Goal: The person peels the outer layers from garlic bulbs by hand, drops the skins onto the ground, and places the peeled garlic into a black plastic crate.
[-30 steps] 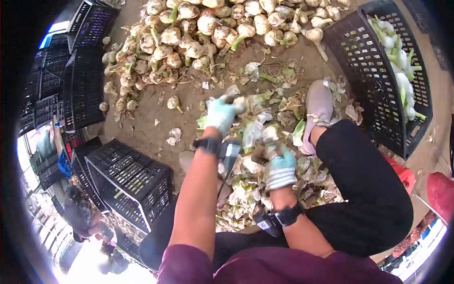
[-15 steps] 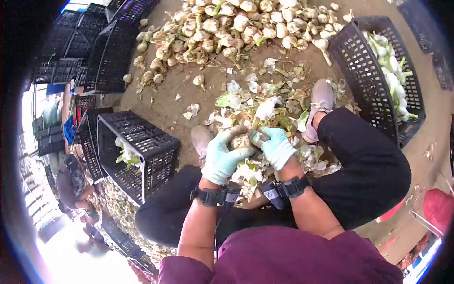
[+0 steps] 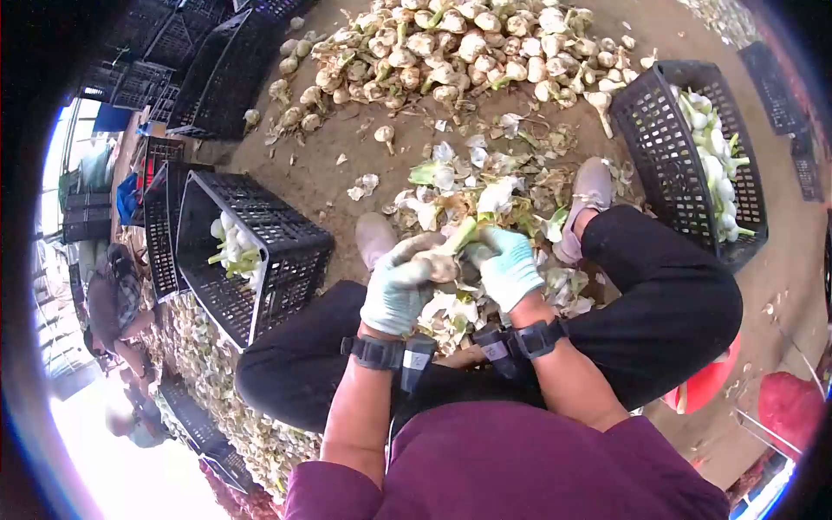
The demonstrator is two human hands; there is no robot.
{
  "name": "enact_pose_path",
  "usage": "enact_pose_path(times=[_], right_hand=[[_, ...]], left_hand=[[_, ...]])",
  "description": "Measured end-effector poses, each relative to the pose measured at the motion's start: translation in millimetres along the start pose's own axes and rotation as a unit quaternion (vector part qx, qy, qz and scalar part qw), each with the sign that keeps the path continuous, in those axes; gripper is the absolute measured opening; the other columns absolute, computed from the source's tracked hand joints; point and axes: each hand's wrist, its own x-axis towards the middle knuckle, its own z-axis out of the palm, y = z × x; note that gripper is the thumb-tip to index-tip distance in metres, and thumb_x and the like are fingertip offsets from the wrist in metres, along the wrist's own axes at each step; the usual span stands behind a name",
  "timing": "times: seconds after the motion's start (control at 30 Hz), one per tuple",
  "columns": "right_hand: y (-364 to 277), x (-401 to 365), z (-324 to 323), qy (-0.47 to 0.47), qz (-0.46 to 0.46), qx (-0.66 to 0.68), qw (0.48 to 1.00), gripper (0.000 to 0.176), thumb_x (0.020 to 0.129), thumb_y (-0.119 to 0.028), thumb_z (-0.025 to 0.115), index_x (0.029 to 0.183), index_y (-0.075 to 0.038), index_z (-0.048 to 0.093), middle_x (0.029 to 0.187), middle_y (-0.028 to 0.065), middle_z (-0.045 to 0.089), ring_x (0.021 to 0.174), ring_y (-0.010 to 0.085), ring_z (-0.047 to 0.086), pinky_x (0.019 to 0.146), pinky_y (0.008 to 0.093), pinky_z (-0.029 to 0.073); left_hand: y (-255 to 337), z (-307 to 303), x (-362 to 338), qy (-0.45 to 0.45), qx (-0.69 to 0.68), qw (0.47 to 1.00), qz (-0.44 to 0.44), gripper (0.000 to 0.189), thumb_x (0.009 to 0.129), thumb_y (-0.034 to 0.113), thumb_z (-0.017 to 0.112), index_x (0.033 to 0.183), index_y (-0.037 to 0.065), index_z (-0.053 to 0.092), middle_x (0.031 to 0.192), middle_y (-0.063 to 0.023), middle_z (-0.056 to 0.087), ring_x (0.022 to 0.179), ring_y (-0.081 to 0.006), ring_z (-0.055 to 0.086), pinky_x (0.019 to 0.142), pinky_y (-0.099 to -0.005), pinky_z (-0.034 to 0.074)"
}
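Both my hands wear pale mint gloves with soiled fingertips and meet in front of my lap. My left hand [image 3: 394, 290] is closed around a garlic bulb [image 3: 442, 267], whose green-white stem points up and to the right. Fingers curled, my right hand [image 3: 507, 264] pinches at the bulb's right side by the stem; its fingertips are partly hidden. Peeled skins and leaves [image 3: 498, 195] lie on the ground below and beyond my hands, between my two shoes.
A large heap of unpeeled garlic [image 3: 468, 52] lies ahead. A black crate [image 3: 646, 130] with clean white bulbs stands at right. Another crate [image 3: 286, 234], tipped sideways with a few bulbs, is at left. Crates [image 3: 230, 82] are stacked behind it. Another person [image 3: 113, 299] sits at far left.
The bulb has turned in my hands, so its stem now shows, pointing up. My left hand has shifted slightly down and left. The camera view has tilted a little.
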Motion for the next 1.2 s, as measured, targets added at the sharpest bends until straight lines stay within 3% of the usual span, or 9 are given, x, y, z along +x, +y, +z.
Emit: enact_pose_path(times=[0.07, 0.27, 0.33, 0.5, 0.6, 0.7, 0.8, 0.97, 1.2], right_hand=[[11, 5, -2, 0.008, 0.113, 0.225, 0.968, 0.017, 0.074, -0.006, 0.052, 0.087, 0.003, 0.058, 0.071, 0.0113, 0.060, 0.063, 0.0186, 0.056, 0.062, 0.0281, 0.045], [-28, 7, -18, -0.061, 0.054, 0.023, 0.996, 0.017, 0.072, -0.005, 0.052, 0.088, 0.002, 0.057, 0.070, 0.0101, 0.059, 0.062, 0.0142, 0.053, 0.058, 0.0273, 0.043], [-40, 5, -16, -0.146, 0.079, 0.127, 0.978, 0.018, 0.071, -0.008, 0.059, 0.087, 0.001, 0.057, 0.073, 0.0080, 0.058, 0.065, 0.0127, 0.052, 0.060, 0.0268, 0.043], [-26, 7, -7, -0.184, 0.192, 0.126, 0.956, 0.024, 0.068, -0.014, 0.065, 0.087, -0.001, 0.058, 0.073, 0.0091, 0.059, 0.064, 0.0151, 0.053, 0.058, 0.0283, 0.044], [-7, 4, 2, -0.149, 0.103, 0.149, 0.972, 0.024, 0.068, -0.013, 0.064, 0.088, -0.002, 0.058, 0.073, 0.0116, 0.060, 0.065, 0.0197, 0.055, 0.059, 0.0313, 0.044], [23, 11, 17, -0.033, 0.150, -0.149, 0.977, 0.023, 0.070, -0.002, 0.051, 0.091, -0.001, 0.057, 0.076, 0.0164, 0.059, 0.070, 0.0290, 0.056, 0.064, 0.0337, 0.045], [20, 9, 17, 0.096, -0.063, -0.021, 0.993, 0.027, 0.070, 0.002, 0.046, 0.094, -0.001, 0.056, 0.076, 0.0175, 0.058, 0.071, 0.0307, 0.056, 0.065, 0.0337, 0.044], [-18, 4, -9, -0.070, 0.079, 0.165, 0.981, 0.023, 0.074, -0.011, 0.058, 0.094, 0.002, 0.057, 0.076, 0.0086, 0.059, 0.067, 0.0104, 0.050, 0.062, 0.0248, 0.042], [-31, 2, -5, -0.148, 0.093, 0.273, 0.946, 0.024, 0.076, -0.015, 0.059, 0.094, 0.001, 0.057, 0.081, 0.0036, 0.059, 0.076, 0.0081, 0.053, 0.069, 0.0231, 0.042]], left_hand=[[2, -12, -3, -0.088, -0.146, 0.985, -0.033, 0.037, 0.072, 0.004, 0.056, 0.106, -0.003, 0.046, 0.087, -0.0133, 0.056, 0.075, -0.0221, 0.057, 0.066, -0.0312, 0.047], [2, -10, -3, 0.062, 0.151, 0.983, 0.082, 0.040, 0.063, -0.002, 0.063, 0.102, 0.000, 0.052, 0.097, -0.0119, 0.054, 0.084, -0.0223, 0.055, 0.075, -0.0289, 0.045], [4, -6, 0, 0.048, 0.556, 0.794, 0.243, 0.038, 0.059, -0.001, 0.065, 0.096, 0.005, 0.058, 0.099, -0.0095, 0.053, 0.088, -0.0207, 0.054, 0.075, -0.0276, 0.044], [4, 1, -3, 0.009, 0.660, 0.694, 0.287, 0.040, 0.054, -0.001, 0.065, 0.093, 0.007, 0.060, 0.099, -0.0070, 0.053, 0.089, -0.0188, 0.052, 0.072, -0.0272, 0.044], [7, -5, -6, 0.040, 0.539, 0.819, 0.193, 0.039, 0.058, -0.003, 0.063, 0.096, 0.004, 0.058, 0.093, -0.0094, 0.056, 0.084, -0.0180, 0.054, 0.069, -0.0291, 0.045], [13, 7, -12, 0.010, 0.104, 0.989, 0.105, 0.035, 0.066, 0.002, 0.061, 0.099, -0.001, 0.052, 0.081, -0.0147, 0.058, 0.075, -0.0209, 0.057, 0.066, -0.0318, 0.047], [16, -11, -7, -0.054, -0.006, 0.996, 0.065, 0.032, 0.074, 0.007, 0.057, 0.103, 0.000, 0.048, 0.087, -0.0155, 0.057, 0.078, -0.0263, 0.057, 0.066, -0.0359, 0.049], [8, -30, -2, -0.098, -0.056, 0.994, 0.004, 0.036, 0.078, 0.015, 0.054, 0.109, -0.001, 0.044, 0.095, -0.0179, 0.055, 0.082, -0.0268, 0.057, 0.060, -0.0319, 0.050], [2, -18, -2, -0.055, 0.012, 0.998, -0.004, 0.049, 0.078, 0.024, 0.055, 0.115, -0.004, 0.038, 0.098, -0.0161, 0.054, 0.070, -0.0248, 0.059, 0.050, -0.0300, 0.051]])
